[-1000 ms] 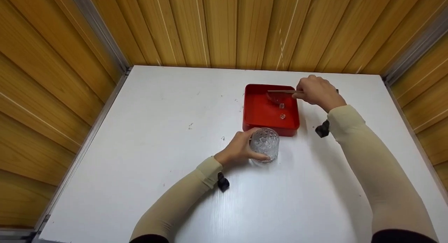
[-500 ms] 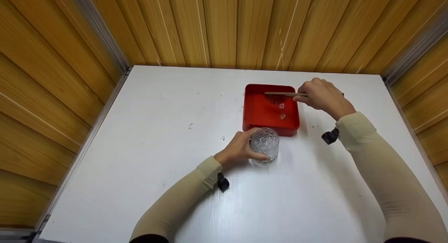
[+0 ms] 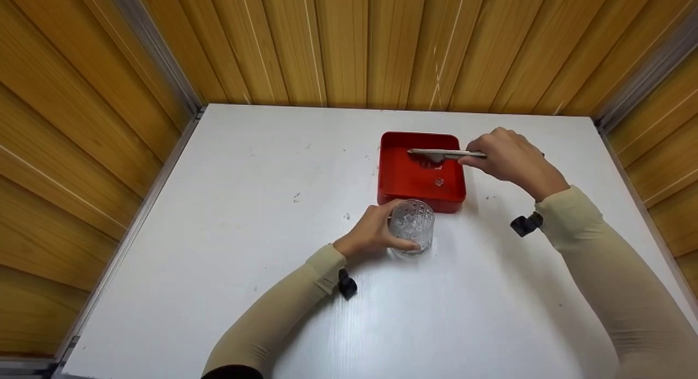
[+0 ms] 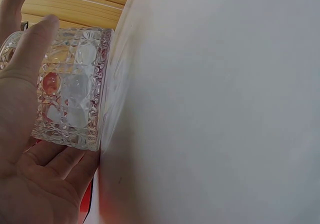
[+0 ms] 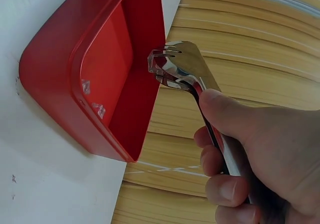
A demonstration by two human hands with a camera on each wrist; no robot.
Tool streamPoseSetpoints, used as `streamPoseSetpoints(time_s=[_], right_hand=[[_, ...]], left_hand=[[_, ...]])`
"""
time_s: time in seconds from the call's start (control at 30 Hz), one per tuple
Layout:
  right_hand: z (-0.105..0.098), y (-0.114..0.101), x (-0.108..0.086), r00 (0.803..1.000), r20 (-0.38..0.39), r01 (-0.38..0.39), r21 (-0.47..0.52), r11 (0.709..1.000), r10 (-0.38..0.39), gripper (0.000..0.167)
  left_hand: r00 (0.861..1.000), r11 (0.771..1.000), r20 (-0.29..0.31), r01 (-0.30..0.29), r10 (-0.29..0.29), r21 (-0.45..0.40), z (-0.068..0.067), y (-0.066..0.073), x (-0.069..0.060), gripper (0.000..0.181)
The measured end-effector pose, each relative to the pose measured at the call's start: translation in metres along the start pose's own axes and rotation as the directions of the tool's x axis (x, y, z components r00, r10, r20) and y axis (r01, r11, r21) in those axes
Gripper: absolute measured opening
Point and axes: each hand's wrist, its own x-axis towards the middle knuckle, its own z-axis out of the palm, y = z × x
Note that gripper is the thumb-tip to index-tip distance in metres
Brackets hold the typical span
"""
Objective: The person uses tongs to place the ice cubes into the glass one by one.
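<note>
My left hand [image 3: 373, 232] holds a clear cut-glass tumbler [image 3: 419, 226] upright on the table, thumb on the near side. In the left wrist view the fingers curl round the tumbler's [image 4: 75, 84] far side. My right hand [image 3: 510, 156] grips metal tongs [image 3: 428, 151], with one forked and one flat end, over a red square tray [image 3: 420, 203]. A clear cube [image 5: 152, 63] shows at the tong tips in the right wrist view. Two more clear cubes [image 5: 99, 110] lie in the tray. Clear pieces seem to lie inside the tumbler, but the patterned glass blurs them.
A white tabletop [image 3: 262, 204] with small dark marks carries everything. Wood-patterned panels [image 3: 338, 46] stand behind and at both sides, with metal rails at the corners. The tumbler stands close to the tray's near wall.
My right hand has moved right and nearer to me, bringing the tongs slightly forward over the tray and turning them a little. The left hand and tumbler have stayed still.
</note>
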Motion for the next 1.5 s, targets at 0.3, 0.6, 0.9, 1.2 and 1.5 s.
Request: streamPoseSetpoints(time_s=[0.3, 0.6, 0.9, 1.2, 1.5], right_hand=[[0.002, -0.009, -0.016, 0.999, -0.022, 0.038, 0.026, 0.999, -0.037, 0.013], [0.001, -0.016, -0.031, 0.993, -0.078, 0.093, 0.017, 0.996, -0.091, 0.011], [0.004, -0.022, -0.047, 0.971, -0.134, 0.204, 0.017, 0.979, -0.200, 0.008], [0.011, -0.033, -0.060, 0.958, -0.140, 0.253, 0.015, 0.967, -0.249, 0.008], [0.018, -0.038, -0.069, 0.931, -0.167, 0.329, -0.010, 0.944, -0.325, 0.009]], left_hand=[[1.000, 1.000, 0.012, 0.019, -0.019, -0.008, 0.000, 0.000, -0.001, 0.086], [1.000, 0.999, 0.006, -0.008, 0.007, 0.039, -0.002, 0.000, 0.001, 0.084], [1.000, 1.000, 0.012, 0.001, -0.001, 0.005, -0.001, -0.001, 0.000, 0.087], [1.000, 1.000, 0.017, 0.006, -0.006, -0.001, -0.001, 0.000, 0.001, 0.088], [1.000, 0.999, 0.002, -0.029, 0.029, -0.021, -0.001, -0.001, 0.000, 0.079]])
